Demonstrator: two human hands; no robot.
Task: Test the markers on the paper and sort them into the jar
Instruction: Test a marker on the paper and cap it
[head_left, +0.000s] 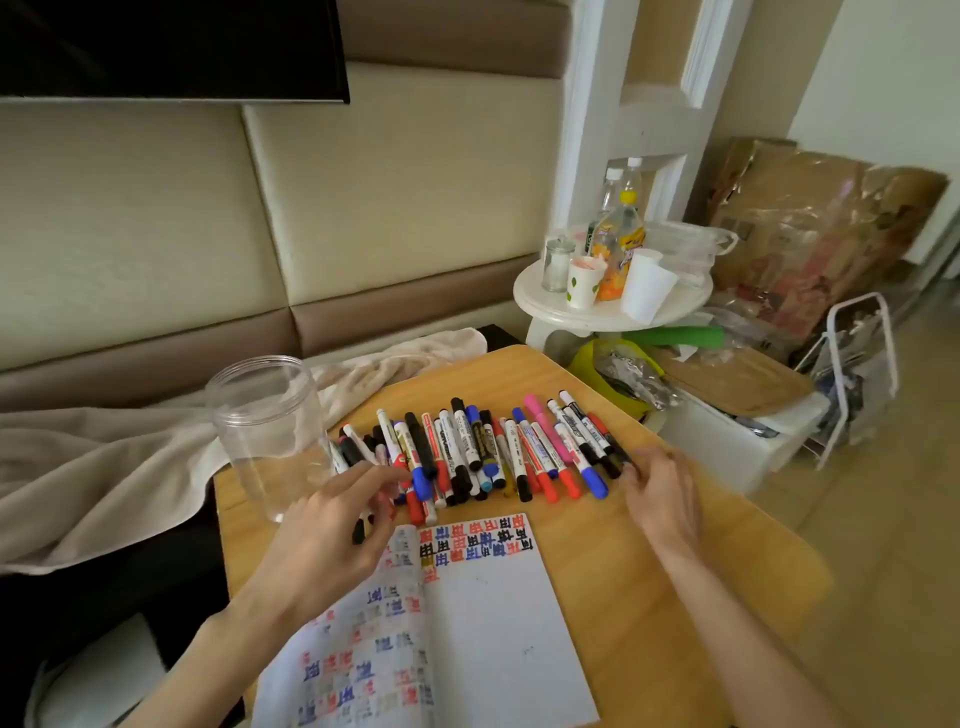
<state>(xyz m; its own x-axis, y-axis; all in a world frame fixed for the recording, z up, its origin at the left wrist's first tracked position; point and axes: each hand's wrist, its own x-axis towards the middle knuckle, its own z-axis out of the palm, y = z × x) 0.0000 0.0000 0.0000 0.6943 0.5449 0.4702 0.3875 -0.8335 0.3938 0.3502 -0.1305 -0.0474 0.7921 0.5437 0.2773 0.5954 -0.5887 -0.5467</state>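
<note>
Marker pile (478, 452) lies in a rough row across the far half of the small wooden table (675, 571). It has black, blue, red and pink caps, many overlapping. Clear plastic jar (270, 431) stands upright at the table's left edge, just beside the pile, and looks empty, so sorting has barely begun by my read. Open notebook (488, 623) sits near the person, with colour test marks along the top of the right page and all over the left one.

Left hand (327, 535) has bent fingers reaching into the pile's left end. A black marker (358, 532) end shows under the palm, but a real grip cannot be told from this view. Right hand (662, 499) has loose fingers with the tips touching the pile's right end, wrapped round nothing.

Risks:
- The jar sits at the edge and the left forearm works right beside it. A sideways sweep could tip it onto the beige blanket (104, 467).
- The markers are stacked crosswise, so pulling one from under could drag its neighbours. They are round barrels and the far edge is close, so they would likely roll off.
- The left wrist hovers over the left page and could smear fresh ink.
- Tested and untested markers share one heap — easy to mix up or re-test.
</note>
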